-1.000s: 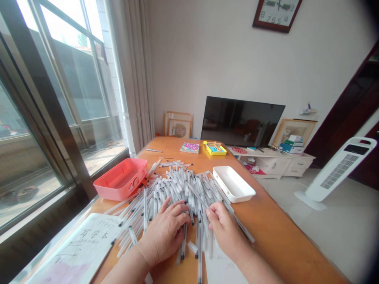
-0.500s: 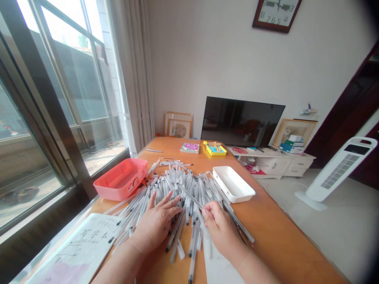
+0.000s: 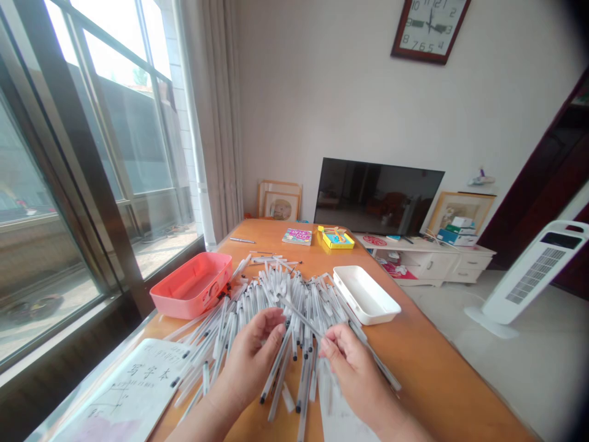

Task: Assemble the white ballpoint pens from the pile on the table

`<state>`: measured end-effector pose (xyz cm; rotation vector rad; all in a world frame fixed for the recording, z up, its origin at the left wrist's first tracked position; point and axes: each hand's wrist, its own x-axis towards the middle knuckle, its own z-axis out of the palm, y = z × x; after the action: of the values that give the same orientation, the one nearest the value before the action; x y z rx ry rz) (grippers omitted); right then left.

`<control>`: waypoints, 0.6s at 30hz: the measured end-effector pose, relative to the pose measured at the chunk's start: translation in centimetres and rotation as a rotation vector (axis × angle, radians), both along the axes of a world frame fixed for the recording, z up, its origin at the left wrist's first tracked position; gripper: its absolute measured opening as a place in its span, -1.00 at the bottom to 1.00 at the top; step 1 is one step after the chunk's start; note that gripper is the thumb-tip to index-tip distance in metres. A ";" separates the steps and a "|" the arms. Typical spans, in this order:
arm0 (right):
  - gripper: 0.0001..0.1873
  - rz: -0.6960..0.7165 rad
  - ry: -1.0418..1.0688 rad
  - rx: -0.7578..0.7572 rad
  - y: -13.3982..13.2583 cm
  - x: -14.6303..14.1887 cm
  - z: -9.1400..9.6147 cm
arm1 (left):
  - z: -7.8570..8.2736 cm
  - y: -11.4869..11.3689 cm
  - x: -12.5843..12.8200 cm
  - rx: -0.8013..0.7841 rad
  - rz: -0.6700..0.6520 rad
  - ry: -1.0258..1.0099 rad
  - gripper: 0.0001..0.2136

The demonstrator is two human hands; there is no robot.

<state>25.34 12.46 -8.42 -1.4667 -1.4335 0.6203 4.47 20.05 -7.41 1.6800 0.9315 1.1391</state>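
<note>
A large pile of clear plastic pens [image 3: 257, 301], many with black ends, is spread across the wooden table. My right hand [image 3: 347, 359] pinches one clear pen [image 3: 301, 316] by its near end; the pen slants up and left over the pile. My left hand [image 3: 255, 350] hovers at the pile's near side, just below that pen's far end. Its fingers are curled with a gap to the thumb, and nothing shows between them. A sheet of white paper [image 3: 343, 411] lies partly under my right hand.
A red plastic tray [image 3: 161, 301] stands left of the pile, a white tray [image 3: 368, 313] right of it. A notebook [image 3: 133, 387] lies front left. Farther back are a single pen [image 3: 242, 240], a small book [image 3: 297, 237] and a yellow box [image 3: 338, 238].
My left hand has gone from fingers spread over the pile to curled and turned, near the held pen. My right hand keeps its pinch on the pen. The view has tilted up slightly.
</note>
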 end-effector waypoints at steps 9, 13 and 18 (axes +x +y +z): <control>-0.61 0.282 0.447 -0.238 -1.0 -1.1 2.0 | 2.3 -2.6 1.2 -0.472 -0.247 -0.362 -0.76; -0.57 0.354 0.582 -0.353 -1.1 -1.3 1.8 | 2.3 -2.9 1.3 -0.508 -0.230 -0.419 -0.78; -0.55 0.464 0.551 -0.427 -1.2 -1.5 1.3 | 2.5 -3.4 1.6 -0.555 -0.275 -0.489 -0.79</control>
<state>23.81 11.23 -7.11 -1.1262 -1.2350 1.5653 6.07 16.70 -4.92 0.9799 0.6031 0.9302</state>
